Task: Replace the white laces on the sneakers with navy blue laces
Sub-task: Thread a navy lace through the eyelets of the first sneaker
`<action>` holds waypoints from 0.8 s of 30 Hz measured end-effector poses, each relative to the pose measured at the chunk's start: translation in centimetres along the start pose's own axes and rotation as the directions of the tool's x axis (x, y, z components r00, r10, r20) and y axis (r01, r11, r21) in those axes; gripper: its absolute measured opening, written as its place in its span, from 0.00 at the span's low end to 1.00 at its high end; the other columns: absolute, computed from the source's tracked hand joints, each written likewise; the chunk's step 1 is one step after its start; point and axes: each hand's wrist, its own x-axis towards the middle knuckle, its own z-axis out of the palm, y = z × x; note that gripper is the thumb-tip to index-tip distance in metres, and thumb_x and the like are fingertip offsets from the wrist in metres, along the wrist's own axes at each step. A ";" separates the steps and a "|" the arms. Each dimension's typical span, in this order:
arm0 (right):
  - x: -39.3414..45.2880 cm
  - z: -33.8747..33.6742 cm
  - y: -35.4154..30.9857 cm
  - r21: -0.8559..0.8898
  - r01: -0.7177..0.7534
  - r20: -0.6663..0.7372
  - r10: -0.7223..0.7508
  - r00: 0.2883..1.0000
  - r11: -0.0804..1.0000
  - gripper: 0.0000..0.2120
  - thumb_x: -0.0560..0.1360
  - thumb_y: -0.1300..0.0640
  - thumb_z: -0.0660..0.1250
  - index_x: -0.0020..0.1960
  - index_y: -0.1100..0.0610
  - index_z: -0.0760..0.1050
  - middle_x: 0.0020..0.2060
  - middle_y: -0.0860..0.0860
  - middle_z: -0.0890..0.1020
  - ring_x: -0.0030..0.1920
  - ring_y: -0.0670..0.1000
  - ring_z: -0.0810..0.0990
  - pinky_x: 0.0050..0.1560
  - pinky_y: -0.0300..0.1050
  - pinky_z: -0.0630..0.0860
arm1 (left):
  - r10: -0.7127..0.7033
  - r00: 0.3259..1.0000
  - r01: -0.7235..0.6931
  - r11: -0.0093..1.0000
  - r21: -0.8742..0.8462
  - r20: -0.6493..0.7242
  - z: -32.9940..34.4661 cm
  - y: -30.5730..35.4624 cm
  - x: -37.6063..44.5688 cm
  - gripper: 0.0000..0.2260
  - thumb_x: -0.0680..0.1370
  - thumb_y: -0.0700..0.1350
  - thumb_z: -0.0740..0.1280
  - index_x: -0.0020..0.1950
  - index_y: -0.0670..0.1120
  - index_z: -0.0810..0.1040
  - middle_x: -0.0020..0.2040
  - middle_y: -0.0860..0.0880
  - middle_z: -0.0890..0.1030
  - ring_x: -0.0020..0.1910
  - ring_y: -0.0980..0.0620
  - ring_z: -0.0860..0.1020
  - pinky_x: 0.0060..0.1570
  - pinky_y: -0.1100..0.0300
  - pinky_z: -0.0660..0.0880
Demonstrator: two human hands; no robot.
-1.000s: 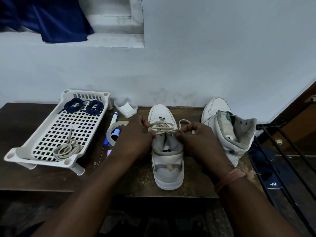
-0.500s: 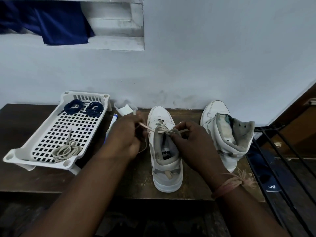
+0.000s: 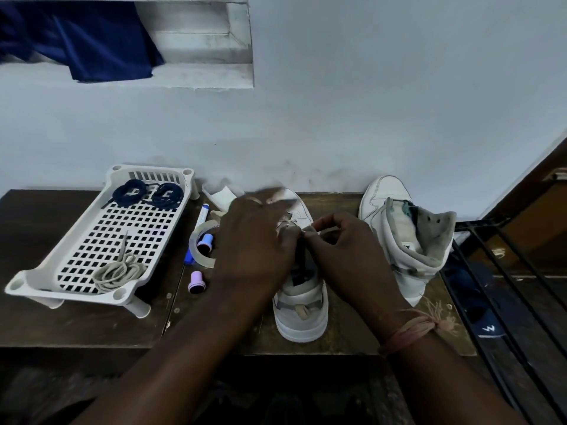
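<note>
A white high-top sneaker point(image 3: 302, 305) stands heel toward me in the middle of the dark wooden table point(image 3: 76, 326). A white lace point(image 3: 288, 224) still crosses its front. My right hand point(image 3: 346, 256) pinches this lace above the tongue, and a loose end runs off to the right. My left hand point(image 3: 254, 240) lies over the sneaker's left side, its blurred fingers stretched forward over the toe and its thumb beside the lace. A second white sneaker point(image 3: 408, 240), with no lace, stands to the right. Two navy blue laces point(image 3: 147, 194) lie coiled at the far end of the white tray point(image 3: 36, 280).
A removed white lace point(image 3: 118, 273) lies bundled at the tray's near end. Between tray and sneaker are a tape roll point(image 3: 199, 240), a blue marker point(image 3: 201, 216) and a purple cap point(image 3: 194, 282). A black metal rack point(image 3: 506, 271) borders the table's right edge.
My left hand has moved from the sneaker's left side to over its front, fingers now stretched out and blurred. My right hand stays pinching the lace above the tongue.
</note>
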 end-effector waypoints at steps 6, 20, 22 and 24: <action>0.0 0.0 0.0 -0.016 0.015 -0.005 -0.015 1.000 1.000 0.01 0.76 0.53 0.71 0.46 0.48 0.79 0.37 0.44 0.85 0.37 0.38 0.82 0.39 0.37 0.78 | 0.127 0.982 -0.140 0.986 0.086 0.139 -0.1 -1.1 1.1 0.06 0.73 0.55 0.73 0.46 0.56 0.87 0.41 0.53 0.85 0.43 0.52 0.80 0.47 0.52 0.76; 0.0 0.0 0.0 0.016 -0.050 -0.013 0.050 0.999 0.999 0.07 0.73 0.47 0.73 0.44 0.49 0.80 0.36 0.44 0.85 0.36 0.40 0.82 0.40 0.43 0.79 | -0.355 0.934 0.354 0.892 -0.281 0.050 0.2 -2.9 2.2 0.05 0.74 0.50 0.72 0.38 0.51 0.84 0.35 0.55 0.84 0.36 0.57 0.82 0.43 0.56 0.79; 0.1 0.0 0.0 0.013 -0.066 -0.010 0.066 0.998 0.998 0.07 0.73 0.47 0.73 0.45 0.49 0.80 0.36 0.44 0.85 0.35 0.39 0.82 0.39 0.42 0.78 | -0.424 0.892 0.452 0.830 -0.327 0.158 0.2 -3.3 2.3 0.04 0.74 0.47 0.73 0.40 0.50 0.84 0.36 0.53 0.85 0.37 0.56 0.83 0.45 0.53 0.80; 0.2 0.0 0.0 -0.013 -0.071 -0.013 0.071 0.997 0.997 0.05 0.74 0.48 0.72 0.45 0.48 0.80 0.36 0.43 0.85 0.35 0.38 0.81 0.37 0.40 0.76 | -0.334 0.921 0.384 0.866 -0.320 0.200 0.3 -2.7 2.1 0.06 0.75 0.45 0.71 0.50 0.54 0.84 0.46 0.57 0.85 0.46 0.59 0.82 0.51 0.56 0.80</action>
